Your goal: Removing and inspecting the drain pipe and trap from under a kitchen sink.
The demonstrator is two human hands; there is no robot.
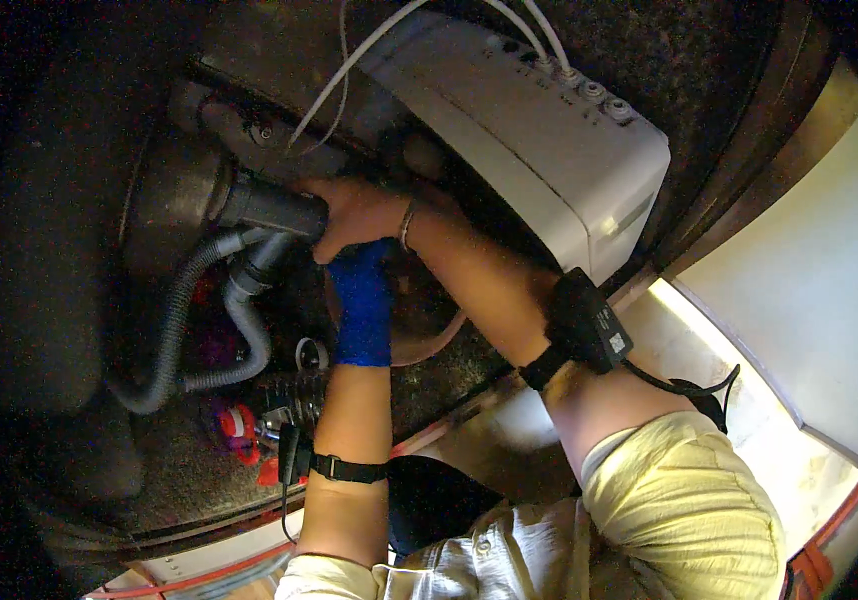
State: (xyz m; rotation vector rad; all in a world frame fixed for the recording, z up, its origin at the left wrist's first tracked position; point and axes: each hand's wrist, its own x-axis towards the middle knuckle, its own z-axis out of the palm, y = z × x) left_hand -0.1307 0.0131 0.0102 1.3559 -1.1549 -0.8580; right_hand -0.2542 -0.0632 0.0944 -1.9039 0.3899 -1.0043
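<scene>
My bare right hand (364, 218) reaches across to a dark grey drain pipe (274, 208). Its fingers bend over the top of the pipe's end and the thumb lies below, so it looks closed around that end; the fingertips are partly hidden. Just beneath, my left hand (361, 300) wears a blue glove and points up toward my right wrist. Its fingers disappear behind the right hand in shadow, so what they touch is hidden. The pipe joins a round dark drain body (174, 195) on the left. A grey corrugated hose (177, 320) loops down from beside it.
A white box-shaped appliance (539, 150) with tube ports stands above my right forearm. White tubes (364, 50) arch over the pipe. Below the hose lie a red-and-white item (238, 422) and a white ring (311, 353). A pale cabinet door (799, 270) stands at the right.
</scene>
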